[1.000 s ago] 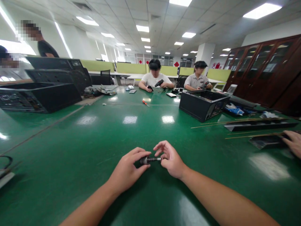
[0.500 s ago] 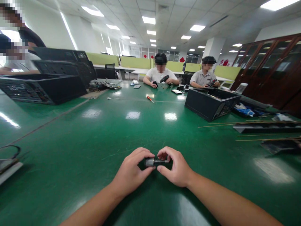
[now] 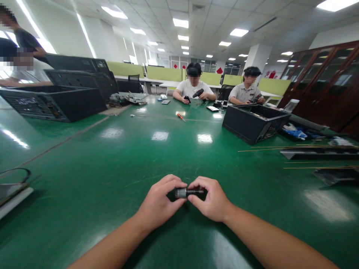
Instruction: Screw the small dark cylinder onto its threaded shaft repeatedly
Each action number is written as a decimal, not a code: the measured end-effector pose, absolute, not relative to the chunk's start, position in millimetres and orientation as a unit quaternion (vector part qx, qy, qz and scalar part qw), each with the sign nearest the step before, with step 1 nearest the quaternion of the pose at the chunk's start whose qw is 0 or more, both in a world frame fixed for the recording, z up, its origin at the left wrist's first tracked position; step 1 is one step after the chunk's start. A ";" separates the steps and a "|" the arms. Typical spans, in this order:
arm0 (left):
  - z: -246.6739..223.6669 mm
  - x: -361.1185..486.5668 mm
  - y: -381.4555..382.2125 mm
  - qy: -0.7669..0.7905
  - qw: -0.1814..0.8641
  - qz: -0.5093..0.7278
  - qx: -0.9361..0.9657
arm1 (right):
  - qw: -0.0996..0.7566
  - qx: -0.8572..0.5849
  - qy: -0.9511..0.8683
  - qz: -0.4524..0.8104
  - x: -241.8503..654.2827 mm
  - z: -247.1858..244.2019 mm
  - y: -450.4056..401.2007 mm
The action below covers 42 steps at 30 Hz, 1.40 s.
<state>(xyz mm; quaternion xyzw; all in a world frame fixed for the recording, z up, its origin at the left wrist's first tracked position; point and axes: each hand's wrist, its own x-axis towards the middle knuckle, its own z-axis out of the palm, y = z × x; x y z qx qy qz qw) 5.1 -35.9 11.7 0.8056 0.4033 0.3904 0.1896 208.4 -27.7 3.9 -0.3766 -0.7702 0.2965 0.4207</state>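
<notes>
A short dark-and-silver cylindrical part (image 3: pixel 182 193) with a thin, ridged, spring-like shaft lies level between my hands, low over the green table (image 3: pixel 146 160). My left hand (image 3: pixel 159 200) is closed round the thicker silver end, thumb below and fingers above. My right hand (image 3: pixel 211 198) curls round the thinner end, its thumb and fingertips pinching near where the shaft meets the body. The shaft's tip shows inside my right palm. What kind of part this is I cannot make out.
An orange screwdriver (image 3: pixel 180 117) lies farther off. Black computer cases stand at right (image 3: pixel 244 125) and left (image 3: pixel 56 108). Metal strips (image 3: pixel 316 153) and thin rods lie at right, a flat device (image 3: pixel 14 198) at left. Two people (image 3: pixel 193 87) sit opposite, one holding a power drill (image 3: pixel 198 93).
My right thumb and fingers have closed in on the thin end of the part. My left hand keeps its hold. The whole view has shifted slightly.
</notes>
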 end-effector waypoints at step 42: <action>14.6 2.9 -37.0 0.416 0.148 0.394 0.806 | 0.413 -0.391 -0.759 0.316 210.7 0.7 -24.2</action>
